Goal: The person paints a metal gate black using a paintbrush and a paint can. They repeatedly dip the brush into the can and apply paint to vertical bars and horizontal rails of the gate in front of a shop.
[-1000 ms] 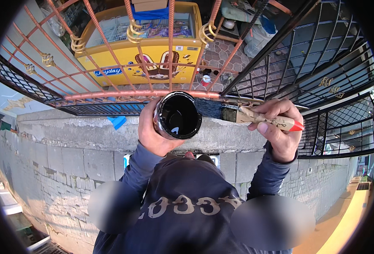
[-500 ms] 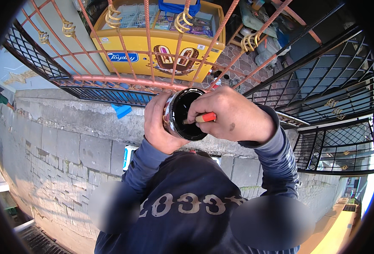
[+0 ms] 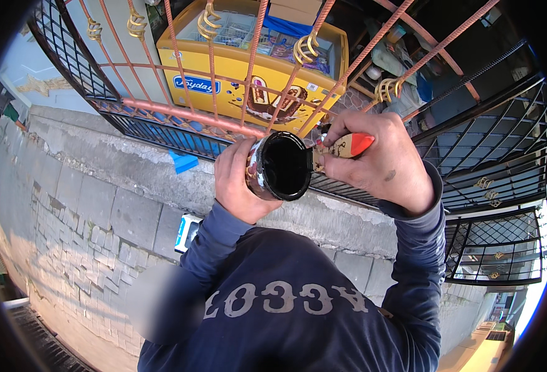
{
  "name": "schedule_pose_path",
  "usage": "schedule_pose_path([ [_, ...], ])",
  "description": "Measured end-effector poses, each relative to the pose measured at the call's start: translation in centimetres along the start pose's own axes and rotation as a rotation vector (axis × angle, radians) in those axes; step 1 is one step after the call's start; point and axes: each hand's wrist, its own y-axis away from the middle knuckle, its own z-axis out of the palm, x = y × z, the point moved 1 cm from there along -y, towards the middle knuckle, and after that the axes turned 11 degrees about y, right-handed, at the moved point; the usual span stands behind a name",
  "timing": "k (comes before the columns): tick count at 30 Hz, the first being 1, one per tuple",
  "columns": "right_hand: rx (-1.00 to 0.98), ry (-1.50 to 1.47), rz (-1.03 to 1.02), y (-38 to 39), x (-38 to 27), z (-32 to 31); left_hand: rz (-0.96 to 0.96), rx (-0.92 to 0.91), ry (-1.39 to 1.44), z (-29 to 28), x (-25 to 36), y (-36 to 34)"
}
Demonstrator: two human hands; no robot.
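Observation:
In my left hand (image 3: pixel 233 183) is an open paint can (image 3: pixel 286 166), tilted, with black paint inside and smeared over its rim. The fingers wrap round the can's left side. My right hand (image 3: pixel 391 164) pinches a paintbrush (image 3: pixel 352 145) with a wooden handle, red at its end and spotted with dark paint. The brush head is at the can's right rim, seemingly against it, and the bristles are mostly hidden by the rim and fingers.
Ahead stands a metal gate with reddish bars (image 3: pixel 251 68), gold twisted ornaments and black lattice parts (image 3: pixel 484 149). Behind it is a yellow chest freezer (image 3: pixel 236 80). A blue piece (image 3: pixel 183 162) lies on the concrete ledge; a white-and-blue container (image 3: pixel 188 232) sits on the grey pavement (image 3: pixel 131 217).
My right hand has lifted the paintbrush out of the can and drawn it right to the rim. The can stays in my left hand, and the whole view has shifted slightly.

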Motion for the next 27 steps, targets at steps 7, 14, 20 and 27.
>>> schedule_pose_path([
  [7, 0.007, 0.041, -0.003, 0.2, 0.5, -0.1, -0.011, -0.025, -0.020, 0.2, -0.1, 0.0],
  [14, 0.006, 0.018, -0.047, 0.4, 1.3, 1.0, -0.021, -0.035, 0.052, 1.3, -0.7, 0.0],
  [20, 0.118, -0.037, 0.001, 1.6, 2.6, -0.6, -0.035, -0.052, 0.077, 1.9, -1.0, 0.1],
  [27, -0.222, -0.186, -0.344, 1.6, 4.1, 0.5, -0.028, -0.094, 0.129, 2.5, -0.8, -0.6],
])
